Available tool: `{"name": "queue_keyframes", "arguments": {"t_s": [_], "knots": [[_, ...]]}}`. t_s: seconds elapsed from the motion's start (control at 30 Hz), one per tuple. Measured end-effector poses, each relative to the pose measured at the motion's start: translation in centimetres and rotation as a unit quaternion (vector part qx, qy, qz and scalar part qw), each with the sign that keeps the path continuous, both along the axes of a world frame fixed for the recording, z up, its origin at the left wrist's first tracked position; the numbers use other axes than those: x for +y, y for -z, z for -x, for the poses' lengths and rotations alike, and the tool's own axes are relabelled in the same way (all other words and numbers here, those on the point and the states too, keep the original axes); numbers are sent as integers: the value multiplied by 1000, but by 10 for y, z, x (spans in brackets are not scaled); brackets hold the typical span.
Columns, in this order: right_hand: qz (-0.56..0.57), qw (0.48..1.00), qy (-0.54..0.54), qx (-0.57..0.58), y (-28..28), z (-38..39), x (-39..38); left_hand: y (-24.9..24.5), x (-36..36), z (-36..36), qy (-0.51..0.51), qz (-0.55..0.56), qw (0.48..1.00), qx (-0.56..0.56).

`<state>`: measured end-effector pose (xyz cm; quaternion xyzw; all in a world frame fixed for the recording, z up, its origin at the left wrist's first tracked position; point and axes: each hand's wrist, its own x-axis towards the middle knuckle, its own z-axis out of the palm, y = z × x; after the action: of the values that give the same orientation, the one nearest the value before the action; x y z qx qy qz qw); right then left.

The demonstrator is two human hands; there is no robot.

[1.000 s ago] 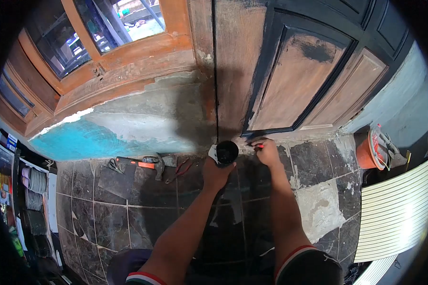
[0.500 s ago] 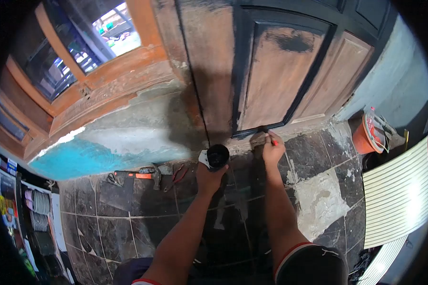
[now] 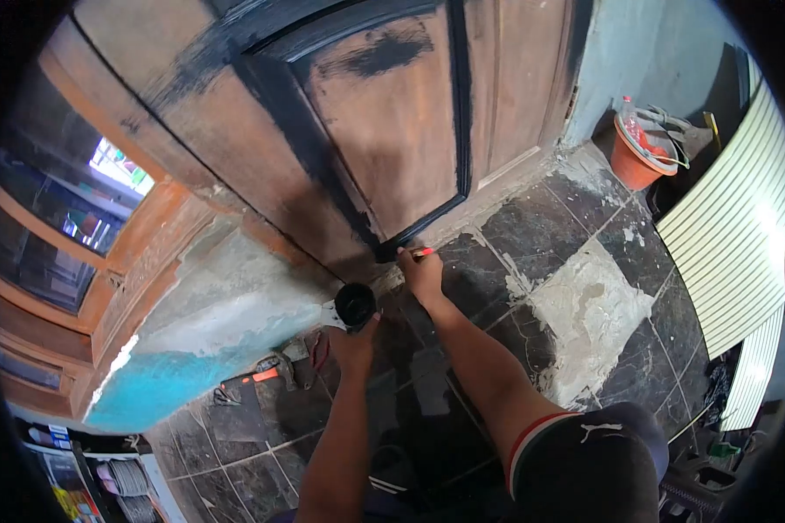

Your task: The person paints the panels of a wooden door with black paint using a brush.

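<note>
My left hand (image 3: 354, 345) is wrapped round a small round cup (image 3: 355, 305) with a dark inside, held low in front of the door. Something white shows at the cup's left side. In my right hand (image 3: 422, 279) is a paintbrush (image 3: 423, 252), its red handle end showing above the fingers. The bristles are hidden or too dark to make out against the black paint. This hand is at the lower left corner of the door's raised panel. On the wooden door (image 3: 384, 148), black paint covers the panel's frame and a patch near its top, while bare brown wood shows elsewhere.
A hammer (image 3: 257, 377) and red-handled pliers (image 3: 320, 350) lie on the dark tiles by the wall. An orange bucket (image 3: 637, 157) with a bottle in it stands at right, near ribbed cream panels (image 3: 724, 218). Shelves (image 3: 105, 475) stand at lower left.
My view has turned, so the door leans the other way. My right hand has moved with the brush leftward along the panel's bottom edge to its corner, closer to the cup.
</note>
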<state>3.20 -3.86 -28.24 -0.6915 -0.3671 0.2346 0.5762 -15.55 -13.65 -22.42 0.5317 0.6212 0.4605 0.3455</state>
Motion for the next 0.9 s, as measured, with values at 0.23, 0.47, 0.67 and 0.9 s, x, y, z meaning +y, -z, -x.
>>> {"name": "queue_keyframes", "arguments": {"t_s": [0.23,0.47,0.67,0.9], "knots": [[-84,994,-40,63,30,2,23,1,4,-8,4,22,999,-24],[-99,986,132,-25,12,-127,44,-4,5,-13,32,25,996,-74],[-25,977,81,-194,28,-94,25,10,4,-6,24,21,999,-37],[-92,983,-141,74,29,-7,2,20,9,-16,46,17,998,-40]]}}
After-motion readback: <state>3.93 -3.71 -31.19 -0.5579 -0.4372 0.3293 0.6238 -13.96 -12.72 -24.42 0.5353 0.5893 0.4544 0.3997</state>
